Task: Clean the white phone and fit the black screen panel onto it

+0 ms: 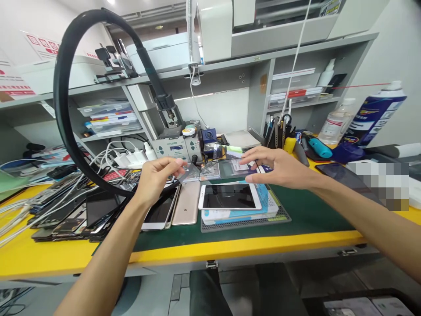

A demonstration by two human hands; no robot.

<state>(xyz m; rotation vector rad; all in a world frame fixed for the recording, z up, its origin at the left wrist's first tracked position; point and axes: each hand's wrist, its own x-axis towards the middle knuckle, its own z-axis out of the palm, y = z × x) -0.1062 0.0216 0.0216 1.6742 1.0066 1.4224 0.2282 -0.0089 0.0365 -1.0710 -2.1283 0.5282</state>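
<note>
My left hand point(157, 177) is above the phones, thumb and forefinger pinched on a thin piece of clear plastic film point(188, 172). My right hand point(274, 167) hovers over the right end of a white-framed phone point(230, 196), its thumb and fingers apart. Close to its fingertips is a clear plastic sleeve point(226, 169); whether they touch it I cannot tell. The phone lies face up with a dark screen on a blue and white box point(241, 215). Left of the box lies a gold phone point(186, 204), back up, beside another white-framed phone point(161, 210).
A black flexible hose point(61, 83) arches at the left from a grey soldering station point(176, 149). Stacked phone parts point(75, 215) crowd the left side. A tool holder point(276, 134), a clear bottle point(335, 123) and a blue spray can point(375, 116) stand at the right.
</note>
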